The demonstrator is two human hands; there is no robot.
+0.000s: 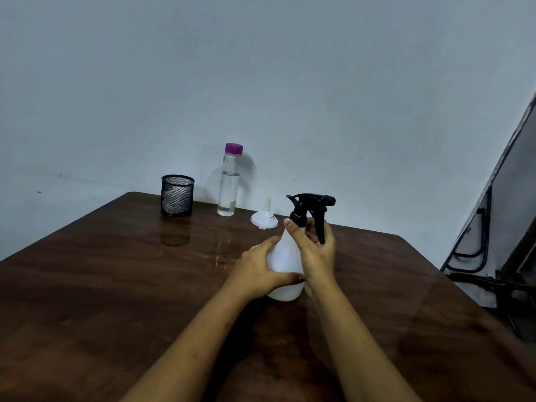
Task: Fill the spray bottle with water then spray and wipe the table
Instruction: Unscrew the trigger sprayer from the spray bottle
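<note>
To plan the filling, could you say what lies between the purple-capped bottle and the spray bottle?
A white funnel, spout up; the head view shows it.

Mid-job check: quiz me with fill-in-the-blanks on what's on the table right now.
1. The water bottle has a ___ cap.
2. The funnel sits with its spout pointing ___.
3. The mesh cup stands to the ___ of the water bottle.
4. The spray bottle, gripped by the left hand and right hand, has a trigger head coloured ___.

Missing words: purple; up; left; black.
</note>
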